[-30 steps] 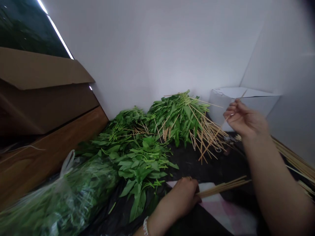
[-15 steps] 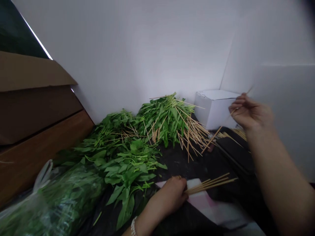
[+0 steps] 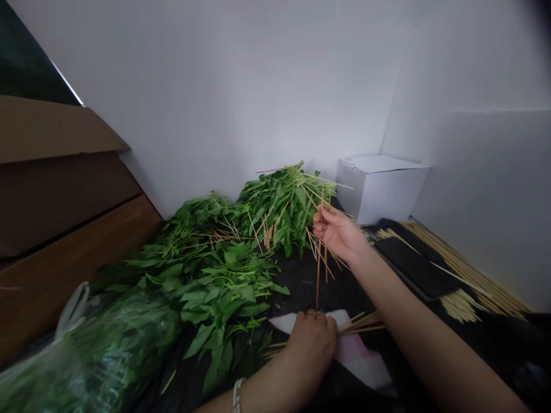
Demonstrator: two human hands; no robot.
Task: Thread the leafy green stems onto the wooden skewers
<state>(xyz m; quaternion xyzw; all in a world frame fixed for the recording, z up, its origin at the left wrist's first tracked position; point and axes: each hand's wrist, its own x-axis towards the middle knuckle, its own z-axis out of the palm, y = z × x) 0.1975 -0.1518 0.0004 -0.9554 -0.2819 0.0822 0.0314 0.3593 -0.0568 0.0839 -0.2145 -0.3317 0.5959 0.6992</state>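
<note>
Stick (image 3: 318, 275) stands upright, pinched by our right grip (image 3: 339, 234); our left grip (image 3: 313, 339) clasps more sticks (image 3: 362, 326), seemingly to bundle them.

- Gap over black covering (image 3: 297, 281), between leafy greens (image 3: 241, 281) and my right forearm (image 3: 413, 321); upright stick (image 3: 318, 275) crosses it.
- Far side: white box (image 3: 387, 186) blocks.
- Left: bulging plastic bag (image 3: 116, 338) obstructs.
- Open air above greens.

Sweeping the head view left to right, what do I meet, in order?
Brown cardboard box → front heap of loose leafy greens → left hand → white box → long pale sticks lying at the far right.
</note>
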